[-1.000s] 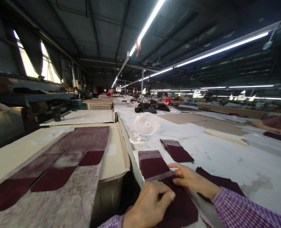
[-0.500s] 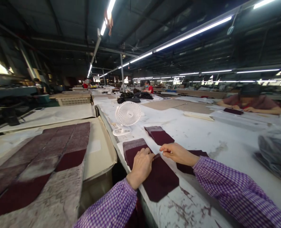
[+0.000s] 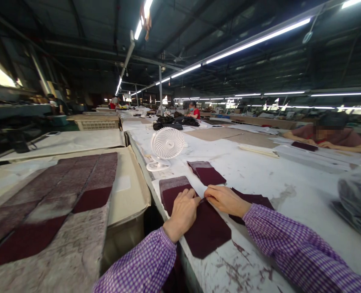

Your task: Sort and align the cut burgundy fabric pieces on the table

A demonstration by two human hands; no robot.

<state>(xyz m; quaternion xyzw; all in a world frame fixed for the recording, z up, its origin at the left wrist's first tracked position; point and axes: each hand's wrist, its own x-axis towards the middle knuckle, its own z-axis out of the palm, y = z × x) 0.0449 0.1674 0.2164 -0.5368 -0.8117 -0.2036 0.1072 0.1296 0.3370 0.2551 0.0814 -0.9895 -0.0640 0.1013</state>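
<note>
A dark maroon fabric piece (image 3: 207, 232) with cut corners lies flat at the table's front edge. My left hand (image 3: 182, 211) is closed at its upper left edge, thumb and fingers together on the cloth. Close beside it, my right hand (image 3: 226, 199) pinches the upper edge of the same piece. The fingertips nearly meet there, and what exactly lies between them is partly hidden. Under and beyond my left hand is another maroon piece (image 3: 171, 194) with a greyish band. Partly covered by my right forearm, more dark maroon pieces (image 3: 259, 199) lie on the right.
A small white fan (image 3: 168, 143) stands behind a maroon stack (image 3: 210, 175). Maroon panels (image 3: 91, 199) cover the left-hand table. A plastic-wrapped bundle (image 3: 359, 199) sits far right. Across the white table (image 3: 293, 175) a person (image 3: 329, 136) leans over a dark piece. Dark cloth (image 3: 176, 122) lies farther back.
My right hand has moved slightly left and closed onto the fabric edge next to my left hand. The left hand stays at the same place on the cloth. The view has shifted slightly.
</note>
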